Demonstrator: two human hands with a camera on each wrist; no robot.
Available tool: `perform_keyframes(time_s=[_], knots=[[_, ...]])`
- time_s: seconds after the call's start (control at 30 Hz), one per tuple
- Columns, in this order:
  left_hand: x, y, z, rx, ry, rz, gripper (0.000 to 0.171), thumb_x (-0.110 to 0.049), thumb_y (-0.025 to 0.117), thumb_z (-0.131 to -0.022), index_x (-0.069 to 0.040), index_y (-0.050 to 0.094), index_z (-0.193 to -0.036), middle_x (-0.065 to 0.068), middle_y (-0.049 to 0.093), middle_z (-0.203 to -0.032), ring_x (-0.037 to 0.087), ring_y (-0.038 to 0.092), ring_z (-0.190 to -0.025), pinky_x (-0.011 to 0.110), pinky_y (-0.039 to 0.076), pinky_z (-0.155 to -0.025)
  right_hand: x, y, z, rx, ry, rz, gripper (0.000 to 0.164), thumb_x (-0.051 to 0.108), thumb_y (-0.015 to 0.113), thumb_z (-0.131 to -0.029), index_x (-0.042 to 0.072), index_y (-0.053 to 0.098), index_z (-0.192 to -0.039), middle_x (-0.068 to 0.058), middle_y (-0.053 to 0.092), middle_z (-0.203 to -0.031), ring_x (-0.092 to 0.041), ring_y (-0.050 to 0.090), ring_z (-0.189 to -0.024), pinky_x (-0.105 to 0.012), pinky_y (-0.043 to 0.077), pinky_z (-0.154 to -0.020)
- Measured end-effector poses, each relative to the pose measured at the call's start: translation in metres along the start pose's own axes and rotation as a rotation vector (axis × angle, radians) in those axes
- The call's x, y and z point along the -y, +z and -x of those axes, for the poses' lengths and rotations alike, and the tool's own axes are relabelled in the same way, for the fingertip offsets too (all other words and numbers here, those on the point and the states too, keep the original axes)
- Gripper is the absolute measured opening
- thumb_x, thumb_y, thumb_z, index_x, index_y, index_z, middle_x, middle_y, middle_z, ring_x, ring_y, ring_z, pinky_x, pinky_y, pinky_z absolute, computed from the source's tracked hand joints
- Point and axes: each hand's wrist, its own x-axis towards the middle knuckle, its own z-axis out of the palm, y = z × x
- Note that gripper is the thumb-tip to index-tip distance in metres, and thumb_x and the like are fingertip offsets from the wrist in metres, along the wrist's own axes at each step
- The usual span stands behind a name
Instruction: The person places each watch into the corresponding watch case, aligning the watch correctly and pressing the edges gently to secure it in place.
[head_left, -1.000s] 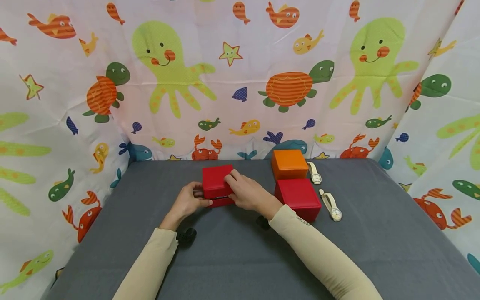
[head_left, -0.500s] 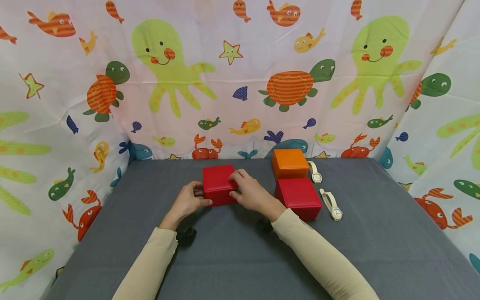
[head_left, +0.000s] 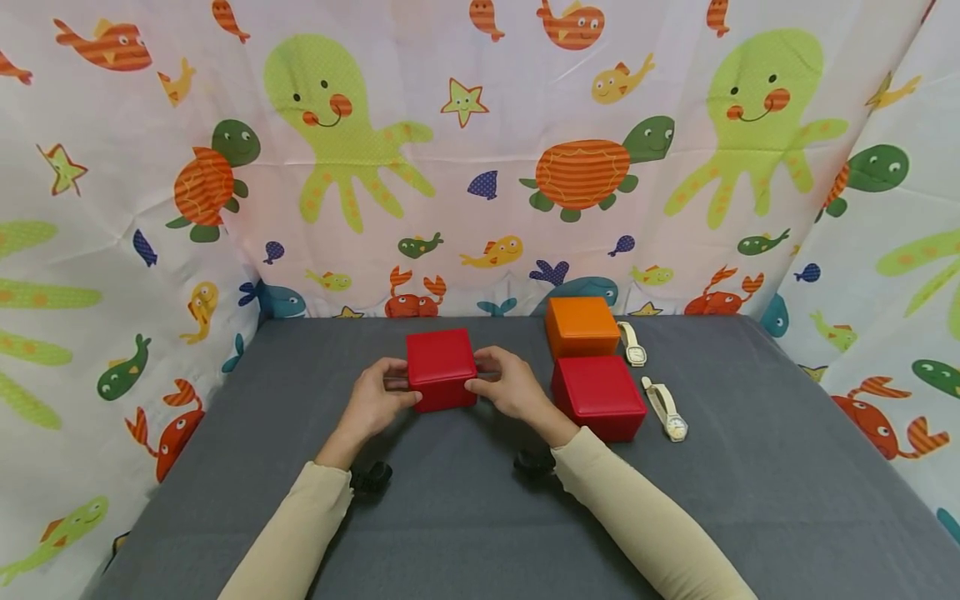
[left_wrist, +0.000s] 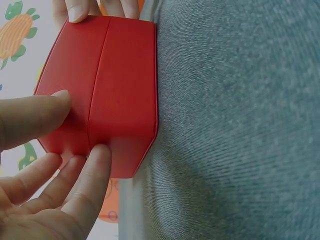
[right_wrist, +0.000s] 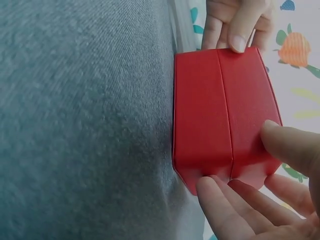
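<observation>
A red watch box (head_left: 441, 367) with its lid down rests on the grey cloth. My left hand (head_left: 375, 398) holds its left side, thumb on the front and fingers on the side. At the right side, my right hand (head_left: 516, 387) pinches it the same way. In the left wrist view a thin seam runs between lid and base of the red watch box (left_wrist: 117, 80), and the lid meets the base evenly. The right wrist view shows my right thumb on the lid of the red watch box (right_wrist: 200, 110) and the fingertips on its side.
To the right stands a second red box (head_left: 597, 396), with an orange box (head_left: 581, 327) behind it. Two pale-strapped watches (head_left: 666, 410) lie beside them. A patterned curtain (head_left: 480, 167) rises behind the grey table (head_left: 450, 533).
The lid of the red watch box has come down, closing the gap at its front. My right hand has slid from the lid's top to the box's right side. The left hand stays put.
</observation>
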Motion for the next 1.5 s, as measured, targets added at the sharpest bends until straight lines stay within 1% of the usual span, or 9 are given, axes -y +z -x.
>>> perform_keyframes(time_s=[0.17,0.3,0.5,0.63,0.77,0.97,1.07,1.33,1.5], knots=[[0.000,-0.003,-0.001,-0.019,0.021,-0.010,0.050,-0.005,0.074,-0.081,0.000,0.052,-0.126,0.017,0.058,-0.120,0.033,0.061,-0.105,0.040,0.055,-0.080,0.003,0.006,-0.003,-0.029,-0.016,-0.019,0.048,0.021,0.074,-0.085,0.009,0.057,-0.127,-0.010,0.065,-0.118,-0.022,0.067,-0.095,-0.038,0.056,-0.080],[0.006,-0.013,-0.007,-0.033,0.020,-0.033,0.050,-0.005,0.073,-0.082,0.000,0.052,-0.126,0.019,0.058,-0.121,0.033,0.061,-0.106,0.041,0.055,-0.081,0.008,0.017,-0.012,-0.040,-0.016,-0.009,0.048,0.022,0.073,-0.085,0.009,0.056,-0.128,-0.011,0.065,-0.118,-0.022,0.067,-0.096,-0.036,0.056,-0.078],[0.020,-0.038,-0.020,-0.044,0.000,-0.027,0.048,-0.003,0.072,-0.082,0.001,0.051,-0.126,0.021,0.058,-0.121,0.034,0.061,-0.106,0.041,0.055,-0.082,0.020,0.038,-0.030,-0.018,-0.007,-0.007,0.048,0.026,0.071,-0.087,0.009,0.055,-0.129,-0.011,0.065,-0.119,-0.020,0.066,-0.099,-0.031,0.056,-0.074],[0.029,-0.059,-0.031,-0.059,0.004,-0.014,0.047,-0.002,0.071,-0.083,0.000,0.052,-0.126,0.022,0.058,-0.121,0.034,0.061,-0.105,0.041,0.054,-0.084,0.026,0.051,-0.046,-0.004,-0.007,-0.065,0.049,0.025,0.072,-0.087,0.008,0.055,-0.129,-0.012,0.065,-0.118,-0.018,0.065,-0.097,-0.029,0.056,-0.070],[0.038,-0.078,-0.040,-0.063,0.005,-0.030,0.048,-0.003,0.071,-0.083,-0.001,0.052,-0.128,0.022,0.058,-0.123,0.035,0.061,-0.106,0.041,0.053,-0.086,0.033,0.066,-0.059,-0.009,0.008,-0.106,0.050,0.024,0.073,-0.086,0.007,0.055,-0.130,-0.012,0.065,-0.116,-0.016,0.065,-0.092,-0.028,0.056,-0.069],[0.051,-0.103,-0.049,-0.050,-0.021,-0.051,0.050,-0.005,0.071,-0.084,-0.002,0.051,-0.130,0.022,0.056,-0.126,0.036,0.058,-0.109,0.041,0.052,-0.087,0.045,0.087,-0.074,-0.012,0.048,-0.136,0.050,0.023,0.073,-0.086,0.008,0.055,-0.130,-0.007,0.066,-0.110,-0.012,0.065,-0.080,-0.027,0.056,-0.067],[0.056,-0.114,-0.053,-0.048,-0.033,-0.062,0.051,-0.005,0.070,-0.085,-0.001,0.050,-0.131,0.023,0.055,-0.127,0.036,0.058,-0.110,0.042,0.052,-0.088,0.050,0.096,-0.081,-0.022,0.058,-0.133,0.048,0.024,0.073,-0.086,0.010,0.056,-0.128,-0.003,0.065,-0.105,-0.010,0.064,-0.077,-0.025,0.055,-0.066],[0.055,-0.131,-0.061,-0.023,-0.130,-0.063,0.052,-0.009,0.070,-0.086,-0.003,0.047,-0.132,0.022,0.052,-0.130,0.037,0.053,-0.114,0.048,0.047,-0.095,0.055,0.105,-0.098,0.006,0.051,-0.157,0.049,0.025,0.074,-0.085,0.010,0.056,-0.127,-0.002,0.064,-0.105,-0.012,0.064,-0.076,-0.027,0.055,-0.065],[0.057,-0.138,-0.064,-0.024,-0.157,-0.058,0.056,-0.010,0.070,-0.085,-0.003,0.045,-0.135,0.023,0.050,-0.132,0.038,0.051,-0.117,0.049,0.045,-0.096,0.057,0.109,-0.106,0.018,0.044,-0.145,0.048,0.025,0.074,-0.085,0.009,0.056,-0.126,-0.002,0.064,-0.102,-0.013,0.064,-0.074,-0.027,0.055,-0.064]])
